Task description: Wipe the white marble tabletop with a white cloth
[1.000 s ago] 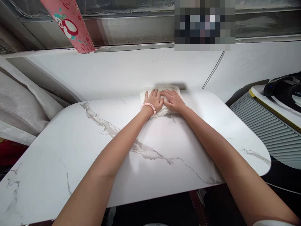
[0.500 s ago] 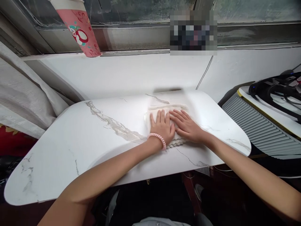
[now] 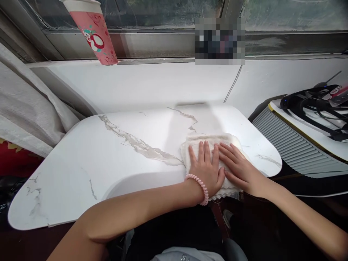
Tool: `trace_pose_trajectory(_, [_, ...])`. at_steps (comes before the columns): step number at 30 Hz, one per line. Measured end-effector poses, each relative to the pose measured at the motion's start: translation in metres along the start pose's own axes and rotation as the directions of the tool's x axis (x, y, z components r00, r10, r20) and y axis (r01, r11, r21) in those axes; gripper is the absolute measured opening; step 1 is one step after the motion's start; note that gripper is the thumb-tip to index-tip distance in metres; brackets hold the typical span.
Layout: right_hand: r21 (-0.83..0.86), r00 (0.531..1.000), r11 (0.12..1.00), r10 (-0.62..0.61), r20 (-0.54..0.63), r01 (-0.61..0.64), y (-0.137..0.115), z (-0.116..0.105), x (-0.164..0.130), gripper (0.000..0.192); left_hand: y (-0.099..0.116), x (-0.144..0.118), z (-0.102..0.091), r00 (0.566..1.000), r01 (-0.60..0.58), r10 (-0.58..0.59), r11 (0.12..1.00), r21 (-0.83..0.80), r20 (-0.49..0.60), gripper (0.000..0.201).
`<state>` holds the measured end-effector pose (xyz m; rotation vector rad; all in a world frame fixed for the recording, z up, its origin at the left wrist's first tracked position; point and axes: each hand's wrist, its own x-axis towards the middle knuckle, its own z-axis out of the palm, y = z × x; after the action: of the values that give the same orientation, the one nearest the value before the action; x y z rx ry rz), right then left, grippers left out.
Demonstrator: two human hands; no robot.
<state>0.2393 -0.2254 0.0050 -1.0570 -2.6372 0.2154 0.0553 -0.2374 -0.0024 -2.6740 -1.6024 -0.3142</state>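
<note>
A folded white cloth lies on the white marble-patterned table, at its near right edge. Both of my hands press flat on it, side by side. My left hand, with a pink coil band at the wrist, covers the cloth's left half, fingers straight and together. My right hand lies on the right half, fingers spread slightly. The cloth's near edge hangs a little over the table's rim.
A pink printed cup stands on the window sill at upper left. A grey curtain hangs at the left. A ribbed grey appliance with black cables on top sits to the right. A thin cable runs down the white wall.
Both hands have drawn the cloth from the table's far edge toward me and slightly right, down to the near edge. A damp sheen trails behind it.
</note>
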Motion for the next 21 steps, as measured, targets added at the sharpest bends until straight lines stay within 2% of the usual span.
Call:
trace_pose_trajectory(3, [0.024, 0.999, 0.999, 0.043, 0.001, -0.043, 0.013, -0.005, 0.001, 0.064, 0.005, 0.014, 0.000, 1.000, -0.011, 0.012, 1.000, -0.016, 0.018, 0.069])
trace_pose_trajectory(7, [0.047, 0.997, 0.998, 0.033, -0.067, -0.030, 0.049, -0.003, 0.016, 0.060, 0.001, 0.048, 0.001, 0.998, 0.025, -0.023, 0.999, -0.038, 0.060, 0.068])
trace_pose_trajectory(10, [0.047, 0.991, 0.998, 0.038, -0.125, -0.033, 0.082, 0.002, 0.036, 0.055, -0.011, 0.083, 0.004, 0.997, 0.050, -0.045, 0.997, -0.065, 0.069, 0.065])
trace_pose_trajectory(14, [0.008, 0.980, 0.994, 0.112, -0.162, -0.113, 0.127, 0.008, 0.071, 0.051, -0.036, 0.131, 0.011, 0.996, 0.071, -0.066, 0.993, -0.097, 0.056, 0.062])
trace_pose_trajectory(18, [-0.011, 0.982, 0.991, 0.131, -0.134, -0.133, 0.168, 0.012, 0.107, 0.049, -0.056, 0.166, 0.016, 0.993, 0.121, -0.119, 0.986, -0.111, 0.028, 0.060])
trace_pose_trajectory(21, [-0.005, 0.985, 0.991, 0.131, -0.115, -0.132, 0.190, 0.011, 0.127, 0.051, -0.065, 0.185, 0.019, 0.988, 0.152, -0.151, 0.983, -0.106, 0.017, 0.059])
